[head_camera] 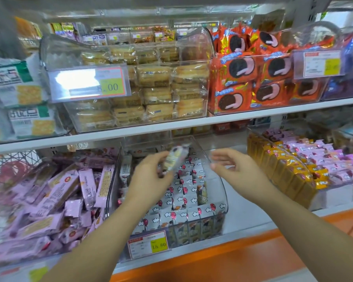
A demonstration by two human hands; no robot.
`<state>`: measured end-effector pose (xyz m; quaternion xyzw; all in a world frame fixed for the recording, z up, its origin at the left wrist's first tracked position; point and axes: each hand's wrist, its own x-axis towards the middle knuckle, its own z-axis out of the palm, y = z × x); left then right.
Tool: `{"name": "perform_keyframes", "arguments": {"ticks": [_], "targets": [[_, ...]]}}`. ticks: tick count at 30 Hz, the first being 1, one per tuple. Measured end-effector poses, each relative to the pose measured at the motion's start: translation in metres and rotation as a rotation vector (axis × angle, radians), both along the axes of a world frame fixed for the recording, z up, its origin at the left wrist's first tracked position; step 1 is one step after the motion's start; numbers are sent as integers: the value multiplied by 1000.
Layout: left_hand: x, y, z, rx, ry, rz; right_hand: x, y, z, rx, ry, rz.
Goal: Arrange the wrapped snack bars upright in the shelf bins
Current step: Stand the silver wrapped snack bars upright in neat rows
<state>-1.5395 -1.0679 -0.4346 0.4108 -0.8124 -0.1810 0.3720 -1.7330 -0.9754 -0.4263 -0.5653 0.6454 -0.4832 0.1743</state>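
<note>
A shop shelf (192, 125) stocked with clear plastic bins is seen, with an orange ledge (243, 259) along its lower front edge. On the lower shelf, a middle bin (222, 192) is filled with white wrapped snack bars (183, 200) printed with clouds and red balloons, most of them stood upright in rows. A price tag (148, 246) is fixed to its front. One wrapped bar (174, 159), blurred, is held tilted above the back of this bin in the left hand (151, 180), whose grip is closed around the bar's lower part. The right hand (232, 169) is held just beside it over the bin's right wall, fingers spread and grasping nothing. To the left, pink bars (55, 196) are heaped loosely in another bin. To the right, yellow packs (283, 169) and what appear to be pink sweets (324, 157) are displayed.
</note>
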Motion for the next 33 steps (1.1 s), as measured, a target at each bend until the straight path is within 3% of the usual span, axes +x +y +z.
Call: {"name": "perform_keyframes", "arguments": {"ticks": [3, 6, 10, 16, 22, 27, 33], "targets": [[-26, 20, 4, 71, 34, -234, 7, 0, 8, -52, -298, 60], [-41, 26, 2, 115, 68, -359, 3, 2, 12, -121, -379, 44], [-40, 1, -1, 233, 35, -317, -8, 6, 13, -98, -366, 8], [-60, -29, -12, 190, -303, -203, -15, 7, 13, -93, -290, 24], [-86, -47, -18, 135, -624, -217, -24, 6, 14, -233, -409, -5], [-91, -53, -16, 335, -713, -340, -33, 8, 13, -274, -463, -55], [-91, -55, -12, 415, -734, -431, -32, 8, 12, -257, -448, -50]]}}
